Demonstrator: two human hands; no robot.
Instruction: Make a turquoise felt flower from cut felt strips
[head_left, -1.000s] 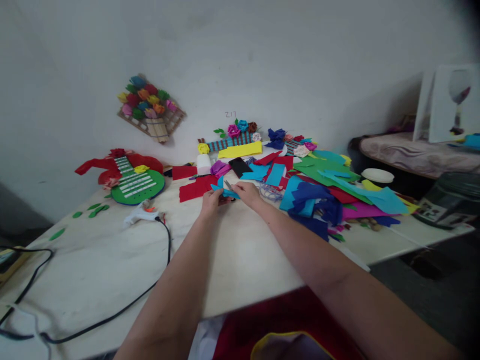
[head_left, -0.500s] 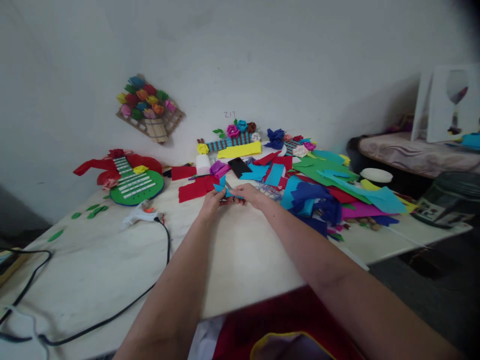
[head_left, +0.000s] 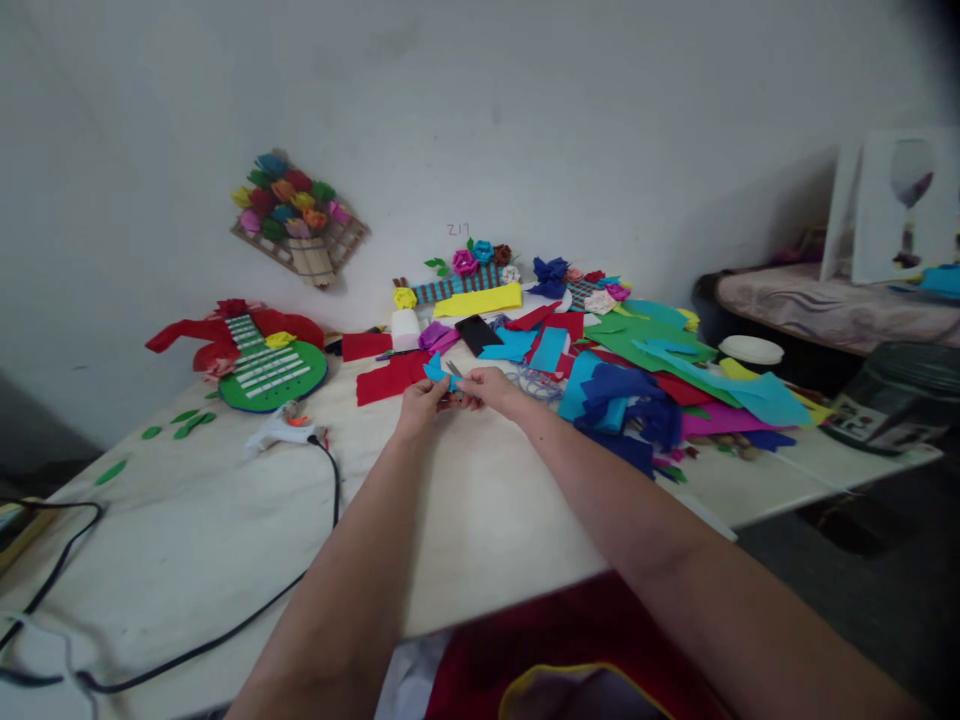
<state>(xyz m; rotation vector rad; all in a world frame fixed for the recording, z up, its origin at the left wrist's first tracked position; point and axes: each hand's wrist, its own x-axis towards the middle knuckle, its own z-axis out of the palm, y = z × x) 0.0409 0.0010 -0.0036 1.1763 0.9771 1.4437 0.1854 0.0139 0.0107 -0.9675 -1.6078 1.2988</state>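
Observation:
My left hand [head_left: 421, 402] is closed on a small piece of light blue paper [head_left: 435, 368], whose pointed tips rise above the fingers. Close against it, my right hand [head_left: 486, 387] grips a pair of scissors [head_left: 453, 368]; a thin grey blade shows beside the blue paper. The fingers hide the handles and much of the paper. Just beyond the hands lie red paper pieces [head_left: 390, 380] and a dark phone [head_left: 478, 336].
A white glue gun [head_left: 281, 428] with a black cord lies left, near a green paper guitar [head_left: 274, 375]. Colored paper sheets [head_left: 652, 335] heap up on the right, with a glass jar [head_left: 896, 400] at the table's far right. Green paper leaves [head_left: 195, 424] lie at left.
The blue paper has shifted slightly left and down within the hands, and the scissor blade shows more plainly. Both hands stay in nearly the same place.

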